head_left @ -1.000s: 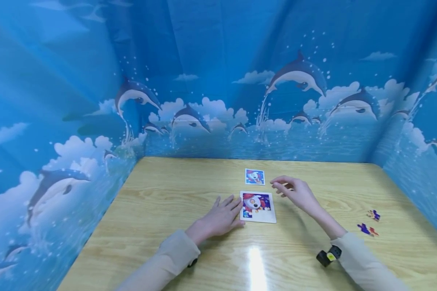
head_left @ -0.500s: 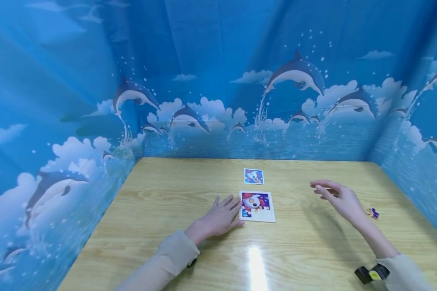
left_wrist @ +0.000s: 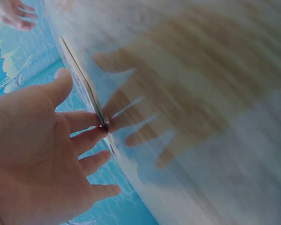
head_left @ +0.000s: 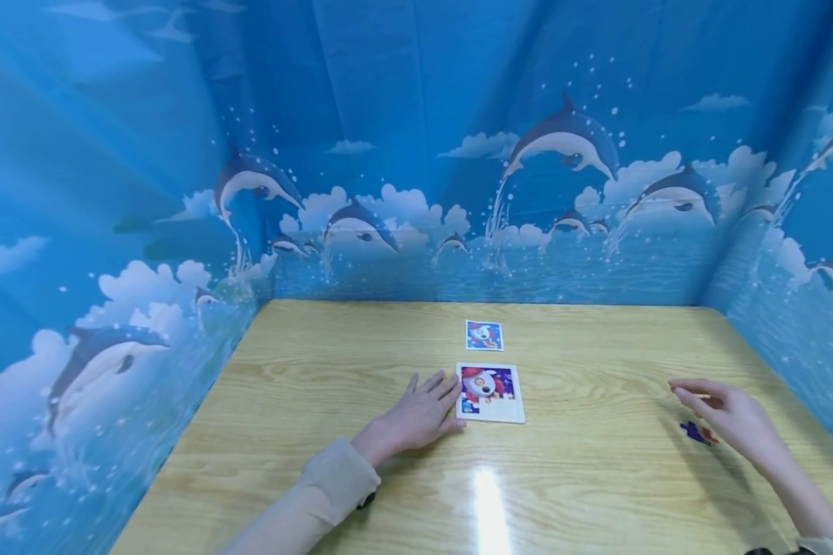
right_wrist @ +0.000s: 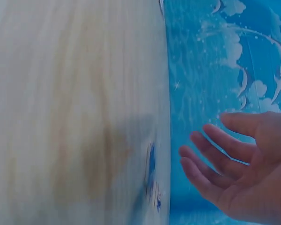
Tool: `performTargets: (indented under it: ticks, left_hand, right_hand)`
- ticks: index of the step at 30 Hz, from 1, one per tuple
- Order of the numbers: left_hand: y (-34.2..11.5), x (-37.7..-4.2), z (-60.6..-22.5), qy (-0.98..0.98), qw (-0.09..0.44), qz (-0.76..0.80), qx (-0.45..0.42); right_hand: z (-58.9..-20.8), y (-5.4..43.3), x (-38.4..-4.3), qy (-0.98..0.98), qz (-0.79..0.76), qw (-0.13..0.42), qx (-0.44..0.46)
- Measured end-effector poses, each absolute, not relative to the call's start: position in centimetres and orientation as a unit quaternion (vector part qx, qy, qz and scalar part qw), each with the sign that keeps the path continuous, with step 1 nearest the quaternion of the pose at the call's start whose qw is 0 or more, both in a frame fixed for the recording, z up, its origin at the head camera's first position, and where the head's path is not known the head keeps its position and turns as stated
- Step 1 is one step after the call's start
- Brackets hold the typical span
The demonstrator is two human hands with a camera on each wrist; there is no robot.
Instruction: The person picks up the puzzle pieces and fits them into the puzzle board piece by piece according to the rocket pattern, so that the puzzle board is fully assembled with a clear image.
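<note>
My left hand [head_left: 419, 412] lies with spread fingers at the left edge of a white puzzle tray [head_left: 503, 414]; in the left wrist view its fingertips touch the tray's side [left_wrist: 84, 82]. The tray carries a partly assembled jigsaw [head_left: 484, 385] with a white and red character on purple, its lower right showing bare board. Over at the right, my right hand [head_left: 736, 420] hovers above the table near loose jigsaw pieces [head_left: 696, 433], purple and red. In the right wrist view the right hand [right_wrist: 234, 164] holds nothing, its fingers relaxed and slightly bent.
Behind the tray lies a small picture card [head_left: 484, 336] with the same character. The wooden table [head_left: 354, 339] is bounded by blue dolphin-print curtains [head_left: 403, 154] at the back and both sides. Light glares off the tabletop in front of the tray.
My right hand has moved from beside the picture card rightward to the loose jigsaw pieces, now covering some of them. The left hand and tray stay in place.
</note>
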State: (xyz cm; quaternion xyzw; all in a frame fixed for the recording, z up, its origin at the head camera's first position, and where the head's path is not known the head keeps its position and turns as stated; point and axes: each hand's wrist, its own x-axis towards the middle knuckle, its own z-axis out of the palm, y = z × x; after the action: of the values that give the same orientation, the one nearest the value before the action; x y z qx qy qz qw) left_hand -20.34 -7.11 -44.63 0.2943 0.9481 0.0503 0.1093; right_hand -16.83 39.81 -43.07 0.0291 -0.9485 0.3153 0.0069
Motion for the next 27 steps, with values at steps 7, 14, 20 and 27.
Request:
performTargets:
  ticks: [7, 14, 20, 27]
  left_hand:
    - [-7.1, -20.3, -44.5, 0.948, 0.107, 0.045, 0.296]
    - [-7.1, -20.3, -44.5, 0.948, 0.105, 0.044, 0.296]
    - [-7.1, -20.2, -44.3, 0.948, 0.103, 0.046, 0.297]
    - [-7.1, -20.1, -44.2, 0.948, 0.106, 0.047, 0.296]
  right_hand:
    - [-44.0, 42.1, -16.7, -0.979, 0.202, -0.017, 0.027]
    - [-44.3, 42.9, -16.9, -0.983, 0.174, -0.051, 0.033]
    - [-44.3, 42.7, -16.9, -0.982, 0.177, -0.057, 0.034]
    - [-44.6, 42.5, -16.7, -0.98, 0.191, -0.024, 0.05]
